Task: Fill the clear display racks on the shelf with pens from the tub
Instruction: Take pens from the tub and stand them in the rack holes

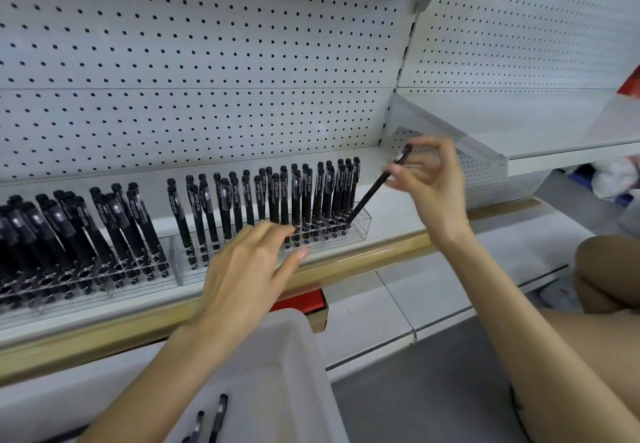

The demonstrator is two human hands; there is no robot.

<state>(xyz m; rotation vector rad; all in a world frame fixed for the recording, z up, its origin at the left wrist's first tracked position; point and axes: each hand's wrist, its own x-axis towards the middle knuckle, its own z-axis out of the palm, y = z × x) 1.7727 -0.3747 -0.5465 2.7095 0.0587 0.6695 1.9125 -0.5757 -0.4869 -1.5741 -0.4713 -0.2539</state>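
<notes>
Two clear display racks stand on the shelf, the right rack [363, 219] and the left rack [162, 271], both holding several upright black pens. My right hand [429, 179] pinches a black pen [375, 188] near its cap; the pen leans with its tip in a hole at the right rack's right end. My left hand [249, 266] lies with straight fingers on the front of the right rack. A translucent tub [298, 366] sits below the shelf at the bottom, with a few loose pens [218, 415] inside.
White pegboard [207, 61] backs the shelf. A wooden strip [363, 259] edges the shelf front. A second shelf [519, 131] juts out at upper right. My knee [606, 276] is at the right. A red box [304, 302] sits under the shelf.
</notes>
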